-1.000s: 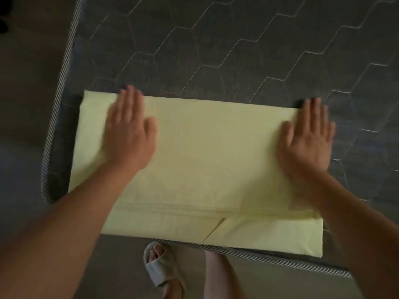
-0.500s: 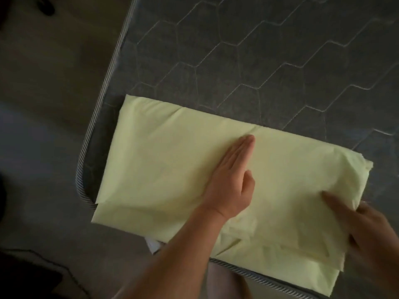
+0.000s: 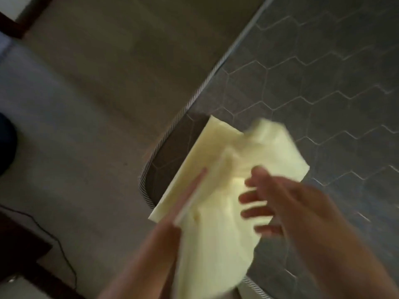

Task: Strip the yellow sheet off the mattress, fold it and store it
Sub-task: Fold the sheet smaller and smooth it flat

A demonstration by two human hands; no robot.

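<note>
The person's bare left hand (image 3: 191, 196) and bare right hand (image 3: 280, 203) lead into forearms (image 3: 349, 255) that are uncovered as far up as I can see; the fingers (image 3: 254, 198) are too blurred for finer detail.

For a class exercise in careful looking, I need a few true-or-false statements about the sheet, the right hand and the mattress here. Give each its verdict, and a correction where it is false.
1. The sheet is yellow. True.
2. The mattress is quilted in squares. False: the stitching forms hexagons.
3. The right hand has its fingers spread, curled round nothing. True.
4. The sheet lies spread flat over the whole mattress. False: it is a folded bundle over one corner, and the rest of the mattress is bare.
5. The edge trim of the mattress is striped. True.
</note>
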